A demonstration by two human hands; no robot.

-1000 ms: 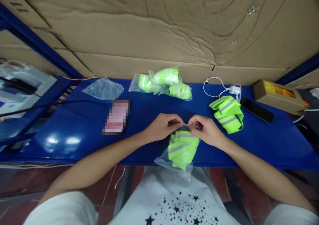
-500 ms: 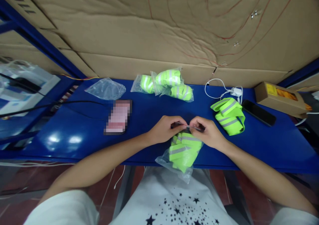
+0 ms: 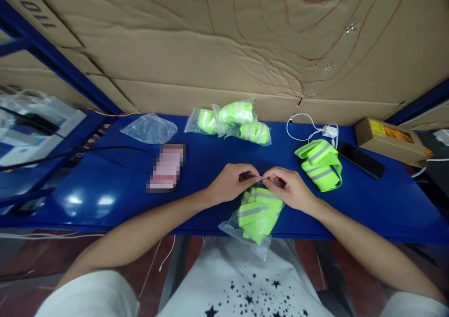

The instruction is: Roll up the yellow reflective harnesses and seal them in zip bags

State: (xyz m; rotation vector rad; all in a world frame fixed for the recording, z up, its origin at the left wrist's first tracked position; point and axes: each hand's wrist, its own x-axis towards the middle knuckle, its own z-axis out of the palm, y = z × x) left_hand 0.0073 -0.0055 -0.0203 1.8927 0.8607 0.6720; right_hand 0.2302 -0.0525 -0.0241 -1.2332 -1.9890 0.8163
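A clear plastic bag (image 3: 229, 226) with a folded yellow-green reflective strap (image 3: 259, 214) inside lies at the front edge of the blue table. My left hand (image 3: 236, 182) pinches the bag's top edge from the left. From the right, my right hand (image 3: 289, 186) pinches the same edge, its fingertips almost touching the left ones. The strap hangs below both hands. A loose reflective strap (image 3: 322, 167), folded and unbagged, rests to the right of my right hand.
Several bagged straps (image 3: 236, 113) lie at the table's back, beside a flat plastic bag (image 3: 150, 128). A pixelated phone (image 3: 166, 167) is left, a black phone (image 3: 361, 160) right, near a white charger (image 3: 329, 131) and cardboard box (image 3: 389, 139). Cardboard (image 3: 175, 46) stands behind.
My right hand has shifted slightly left, bringing its fingertips closer to those of my left hand along the bag's edge. The view has tilted a little.
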